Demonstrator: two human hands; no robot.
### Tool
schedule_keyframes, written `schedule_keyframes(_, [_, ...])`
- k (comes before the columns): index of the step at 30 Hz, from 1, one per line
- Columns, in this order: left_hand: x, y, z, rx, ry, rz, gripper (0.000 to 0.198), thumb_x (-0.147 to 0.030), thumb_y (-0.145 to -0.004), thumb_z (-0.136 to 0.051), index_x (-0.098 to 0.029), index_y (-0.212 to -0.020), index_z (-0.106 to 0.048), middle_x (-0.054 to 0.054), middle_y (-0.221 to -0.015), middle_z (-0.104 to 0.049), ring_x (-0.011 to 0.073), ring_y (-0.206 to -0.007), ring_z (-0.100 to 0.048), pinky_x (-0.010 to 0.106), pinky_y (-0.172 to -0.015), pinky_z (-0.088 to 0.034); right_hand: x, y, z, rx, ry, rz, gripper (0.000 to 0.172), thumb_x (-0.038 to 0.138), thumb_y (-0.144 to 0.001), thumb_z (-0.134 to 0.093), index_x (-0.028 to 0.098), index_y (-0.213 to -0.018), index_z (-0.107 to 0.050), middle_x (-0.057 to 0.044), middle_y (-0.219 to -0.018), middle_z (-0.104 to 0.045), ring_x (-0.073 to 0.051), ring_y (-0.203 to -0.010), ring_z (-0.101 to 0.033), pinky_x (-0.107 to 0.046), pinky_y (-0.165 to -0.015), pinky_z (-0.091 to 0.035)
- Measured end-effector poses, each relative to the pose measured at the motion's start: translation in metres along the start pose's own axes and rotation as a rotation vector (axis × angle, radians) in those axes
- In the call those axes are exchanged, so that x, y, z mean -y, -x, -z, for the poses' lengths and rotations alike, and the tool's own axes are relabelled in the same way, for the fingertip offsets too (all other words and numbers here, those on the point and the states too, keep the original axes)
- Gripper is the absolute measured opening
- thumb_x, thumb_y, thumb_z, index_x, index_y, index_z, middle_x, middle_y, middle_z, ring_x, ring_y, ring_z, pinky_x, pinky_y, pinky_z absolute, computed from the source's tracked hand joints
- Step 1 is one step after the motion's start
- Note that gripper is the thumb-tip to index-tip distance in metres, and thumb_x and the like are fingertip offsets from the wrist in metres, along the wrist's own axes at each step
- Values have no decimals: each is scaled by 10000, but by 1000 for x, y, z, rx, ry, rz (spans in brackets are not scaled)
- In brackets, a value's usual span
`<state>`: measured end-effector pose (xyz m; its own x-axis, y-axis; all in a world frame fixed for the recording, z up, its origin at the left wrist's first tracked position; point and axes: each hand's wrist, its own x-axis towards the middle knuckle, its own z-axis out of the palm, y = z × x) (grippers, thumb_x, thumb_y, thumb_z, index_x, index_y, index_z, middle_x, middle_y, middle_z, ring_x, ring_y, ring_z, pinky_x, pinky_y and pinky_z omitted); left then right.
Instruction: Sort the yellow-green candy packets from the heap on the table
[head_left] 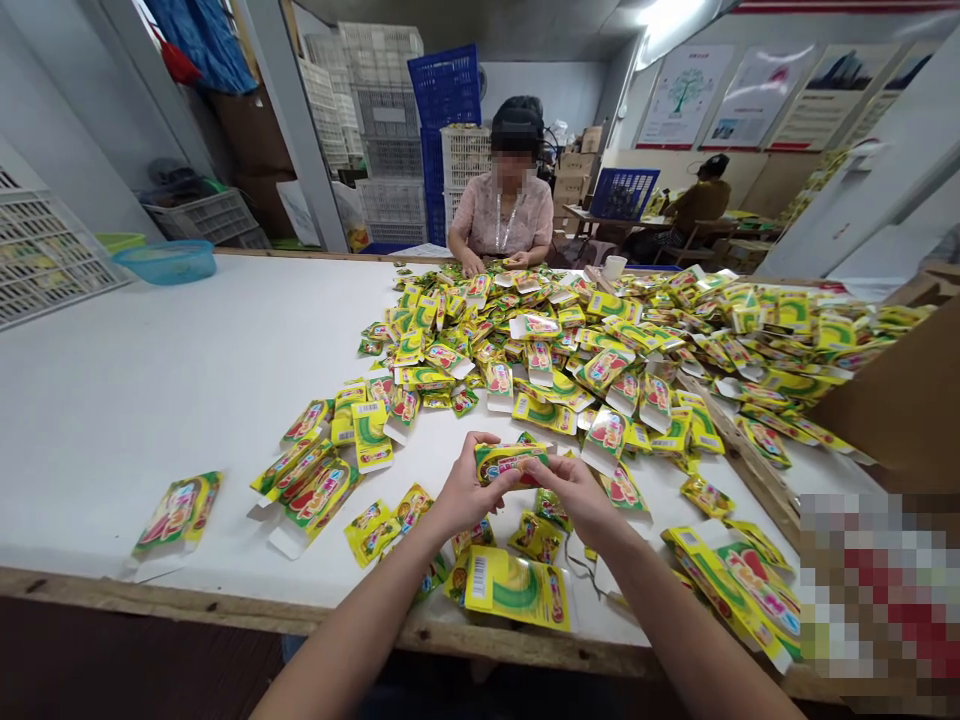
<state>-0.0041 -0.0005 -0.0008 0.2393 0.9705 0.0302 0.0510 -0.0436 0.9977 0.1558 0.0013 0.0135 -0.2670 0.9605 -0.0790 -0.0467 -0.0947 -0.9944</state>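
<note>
A small yellow-green box [511, 464] printed with red fruit is held level between both hands above the near part of the white table. My left hand [475, 488] grips its left end, thumb on the front. The right end is pinched by my right hand [574, 490]. Beneath and around the hands lie small yellow sachets [538, 538] and a flat yellow box [517, 588] at the table's front edge. Several boxes [319, 488] rest left of the hands. Beyond them spreads a large heap of boxes and sachets [555, 390].
Across the white table [172, 370] sits a person in a pink top [506, 215], hands at the heap. A wooden strip [739, 455] runs along the right. A blue basin [169, 262] stands far left, a brown carton [892, 400] at right. Stacked crates [390, 140] stand behind.
</note>
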Motion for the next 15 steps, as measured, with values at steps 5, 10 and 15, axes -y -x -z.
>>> schedule_keyframes(5, [0, -1, 1, -55, -28, -14, 487, -473, -699, -663, -220, -999, -373, -59, -712, -554, 44, -409, -483, 173, -382, -420, -1, 1, -3, 147, 20, -10, 419, 581, -713, -606, 180, -779, -707, -49, -803, -711, -206, -850, -644, -396, -887, -454])
schedule_keyframes(10, [-2, -5, -5, -164, 91, -47, 429, -485, -703, -644, -217, -918, -386, -84, -642, -527, 25, -348, -401, 155, -332, -357, -6, -5, -6, -283, 61, 149, 427, 507, -610, -726, 173, -858, -629, -49, -809, -684, -197, -762, -644, -348, -720, -521])
schedule_keyframes(15, [2, -4, -2, -21, 108, 53, 484, -549, -702, -612, -225, -967, -369, -92, -599, -516, 51, -345, -422, 173, -336, -367, -6, 0, -1, -130, 31, -85, 469, 419, -546, -777, 173, -922, -641, -57, -826, -695, -188, -692, -655, -284, -539, -518])
